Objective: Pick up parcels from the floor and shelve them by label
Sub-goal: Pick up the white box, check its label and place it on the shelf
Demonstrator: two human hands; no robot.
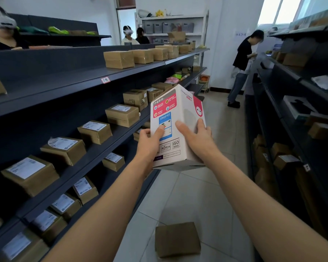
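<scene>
both hands hold a white printed box (175, 127) up in the aisle, level with the middle tier of the dark shelving unit (80, 86) on the left and just off its front edge. the left hand (150, 141) grips the box's left face, thumb lying across a blue panel on the print, fingers wrapped behind out of sight. the right hand (196, 137) clasps the lower right corner, thumb on the front face and fingers spread over the side that carries a pink patch with a small cartoon face. the box is tilted, its top leaning away from the camera, and marks reading "rohs" and "iso 9000" show near its lower edge. a brown parcel (177, 240) lies flat on the tiled floor (206, 195) below the forearms, near the foot of the left shelving. the shelf tiers hold rows of brown cartons (122, 115) with white labels on top, set along the front edges; the top tier carries a further row of plain brown boxes (118, 59) toward its far end, and a small tag (105, 80) is stuck on its front lip. another dark rack (292, 103) lines the right side of the aisle. a person in a black top (243, 67) stands at its far end.
</scene>
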